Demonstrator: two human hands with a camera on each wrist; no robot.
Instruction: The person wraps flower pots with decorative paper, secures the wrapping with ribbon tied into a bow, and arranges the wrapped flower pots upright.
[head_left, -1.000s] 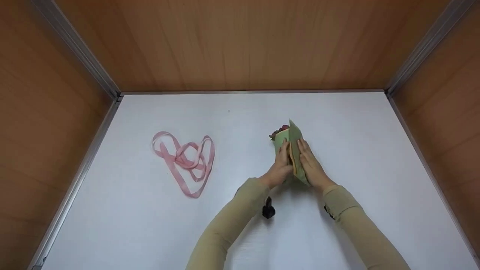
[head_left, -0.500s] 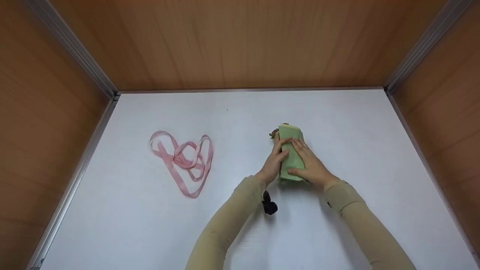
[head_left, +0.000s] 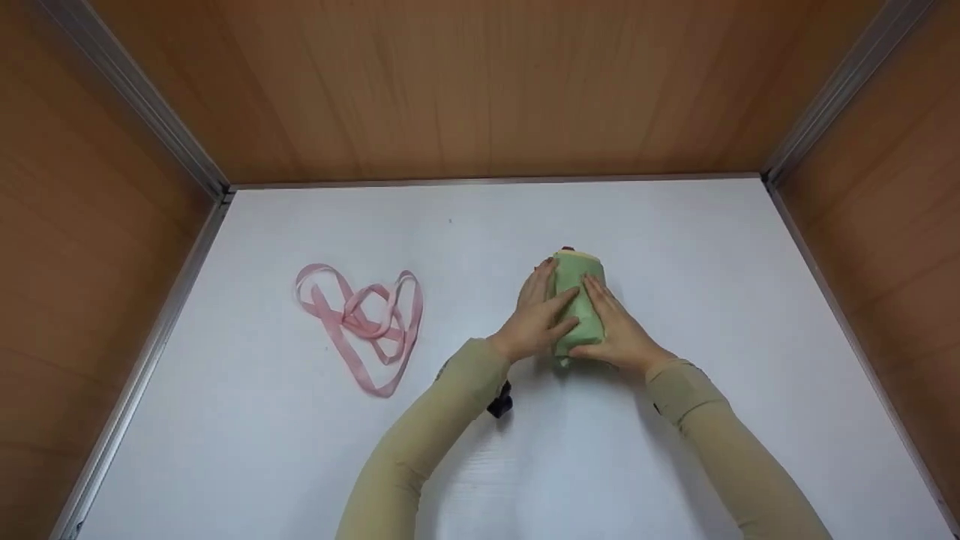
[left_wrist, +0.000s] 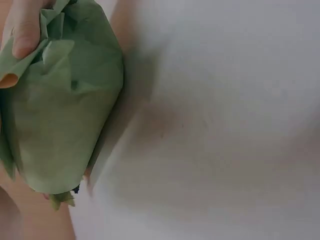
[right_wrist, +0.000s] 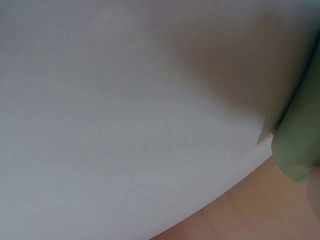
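Observation:
A small bouquet wrapped in green paper (head_left: 579, 304) lies near the middle right of the white table in the head view, with a bit of red flower (head_left: 568, 249) at its far end. My left hand (head_left: 534, 319) lies along its left side, fingers straight, thumb reaching over the paper. My right hand (head_left: 622, 330) holds the right side, fingers over the top and thumb near the close end. In the left wrist view the paper (left_wrist: 65, 120) is creased and gathered under a thumb (left_wrist: 26, 37); green leaves (left_wrist: 62, 199) poke out at the other end.
A loosely looped pink ribbon (head_left: 367, 326) lies on the white table (head_left: 360, 465) to the left of the hands. Wooden panels (head_left: 465, 90) with metal edging stand at the back and both sides. A small black object (head_left: 500, 401) shows beside the left sleeve.
The raised flap of green paper has folded over leftward and now lies round the flowers. My left hand has shifted left and flattened along the bouquet's side; my right hand stays on it.

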